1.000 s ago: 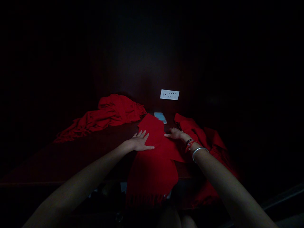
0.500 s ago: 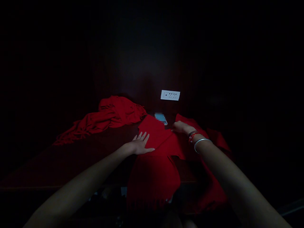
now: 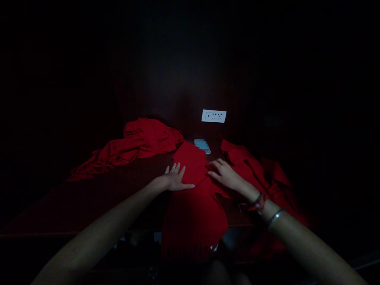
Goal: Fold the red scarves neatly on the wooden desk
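Note:
A red fringed scarf [image 3: 194, 213] lies folded on the dark table, its near end hanging over the front edge. On the fold's left side my left hand [image 3: 175, 181] rests flat with fingers spread. My right hand [image 3: 226, 174] is at the fold's right edge, thumb and fingers a little bent and apart, with nothing gripped between them. More red cloth [image 3: 247, 160] stretches off beneath and beyond my right forearm; whether it joins the folded piece is hidden there.
A second red scarf [image 3: 145, 138] lies bunched at the back left of the dark table [image 3: 118, 186]. Behind the fold is a phone [image 3: 202, 145] with a blurred screen. A white socket panel [image 3: 214, 116] is on the back wall. Surroundings are very dark.
My right hand has let go of the cloth edge and moved slightly nearer and onto the folded part. The cloth at right has shifted. My left hand stays in place.

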Available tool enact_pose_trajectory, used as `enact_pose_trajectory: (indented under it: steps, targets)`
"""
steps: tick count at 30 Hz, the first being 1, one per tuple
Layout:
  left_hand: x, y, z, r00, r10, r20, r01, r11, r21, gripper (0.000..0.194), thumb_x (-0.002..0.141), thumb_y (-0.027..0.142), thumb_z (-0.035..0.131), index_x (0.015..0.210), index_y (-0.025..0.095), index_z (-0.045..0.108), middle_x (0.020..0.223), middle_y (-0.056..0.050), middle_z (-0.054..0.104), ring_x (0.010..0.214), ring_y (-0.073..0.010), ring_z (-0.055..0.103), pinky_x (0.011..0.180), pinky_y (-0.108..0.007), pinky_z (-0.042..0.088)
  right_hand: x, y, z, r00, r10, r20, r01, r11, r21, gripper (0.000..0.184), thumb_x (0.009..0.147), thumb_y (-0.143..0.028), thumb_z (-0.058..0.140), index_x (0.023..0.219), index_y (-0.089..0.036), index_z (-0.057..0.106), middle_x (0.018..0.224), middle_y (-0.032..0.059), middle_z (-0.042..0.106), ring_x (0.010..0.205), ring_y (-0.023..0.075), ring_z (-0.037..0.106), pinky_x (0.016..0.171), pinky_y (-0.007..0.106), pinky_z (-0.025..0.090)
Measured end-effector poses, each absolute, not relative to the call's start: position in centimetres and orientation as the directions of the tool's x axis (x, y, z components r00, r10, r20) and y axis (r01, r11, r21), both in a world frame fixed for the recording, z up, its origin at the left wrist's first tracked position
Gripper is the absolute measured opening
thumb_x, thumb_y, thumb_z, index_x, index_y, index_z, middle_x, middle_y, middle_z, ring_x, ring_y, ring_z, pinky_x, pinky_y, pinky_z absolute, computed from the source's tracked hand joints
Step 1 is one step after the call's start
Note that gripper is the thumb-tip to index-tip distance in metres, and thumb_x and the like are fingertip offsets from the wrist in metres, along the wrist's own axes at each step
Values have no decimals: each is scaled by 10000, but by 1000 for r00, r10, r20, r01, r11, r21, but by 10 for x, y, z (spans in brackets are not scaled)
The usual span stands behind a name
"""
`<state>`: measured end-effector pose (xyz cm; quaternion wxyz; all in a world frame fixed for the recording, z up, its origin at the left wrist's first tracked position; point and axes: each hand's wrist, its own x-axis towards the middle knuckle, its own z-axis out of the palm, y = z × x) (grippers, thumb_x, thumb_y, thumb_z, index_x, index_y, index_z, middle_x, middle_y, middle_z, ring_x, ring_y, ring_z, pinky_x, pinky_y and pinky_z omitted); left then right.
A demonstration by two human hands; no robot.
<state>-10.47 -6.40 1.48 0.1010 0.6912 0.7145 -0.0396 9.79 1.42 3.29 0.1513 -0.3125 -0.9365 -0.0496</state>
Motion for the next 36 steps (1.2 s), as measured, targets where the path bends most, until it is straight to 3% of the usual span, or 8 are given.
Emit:
enact_pose_trajectory:
  steps: [2,6,10,13,18,22,28,36]
  targets:
    - [-108,-62,15,-13,977,-214,996,32,88,989,585,755,235,1298,103,25,1330,-180,-42,1202,-299,-81,928,-491,39,112,-9,30,-865,457,205,459,887,-42,437,760,-377,436,1140,-162,408,1052,98,472,936,171,464,795,275,368]
    - [-113,-62,21,88,984,-155,995,-78,68,861,657,679,286,1297,137,92,1346,-171,34,1213,-301,-23,928,-484,64,140,-32,17,-878,446,173,458,888,32,422,754,-218,435,1170,-166,384,1066,96,493,949,175,476,793,275,378]
    - [-103,-74,36,462,887,17,887,-462,15,527,722,496,408,1165,212,368,1233,-87,334,1104,-218,332,898,-314,245,151,-30,8,-881,426,207,455,882,121,329,770,-147,388,1090,-168,462,963,87,559,870,152,518,766,265,385]
    - [-91,-84,44,582,813,7,813,-581,-27,368,696,388,488,1018,213,457,1027,-41,474,900,-174,474,775,-254,351,148,-28,8,-875,422,238,467,866,179,253,803,-214,372,1005,-167,517,869,86,585,801,158,535,721,277,391]
    - [-83,-88,44,585,811,9,805,-579,-129,277,696,158,463,968,208,453,956,-40,505,821,-172,503,689,-253,378,132,-28,11,-880,393,266,442,883,157,283,778,-316,430,998,-157,512,878,87,571,841,164,512,739,274,369]
    - [-85,-85,41,574,817,50,812,-561,-163,124,772,183,394,862,187,479,846,-43,531,766,-166,515,663,-253,383,124,-25,4,-845,412,342,469,878,101,217,789,-220,413,960,-161,534,822,69,579,783,143,510,727,262,355]
    - [-87,-82,37,567,820,84,821,-552,-148,93,800,202,371,797,180,462,826,-32,516,722,-140,501,644,-235,384,130,-20,-7,-720,454,525,501,863,-59,199,808,-174,376,857,-167,568,750,45,574,725,126,488,690,239,335]
    - [-81,-84,30,529,847,63,840,-511,-181,205,786,82,295,833,172,473,840,-48,509,738,-144,498,654,-245,385,129,-24,-2,-757,406,512,500,865,53,165,765,-119,404,692,-156,547,658,39,511,672,141,410,672,256,297]
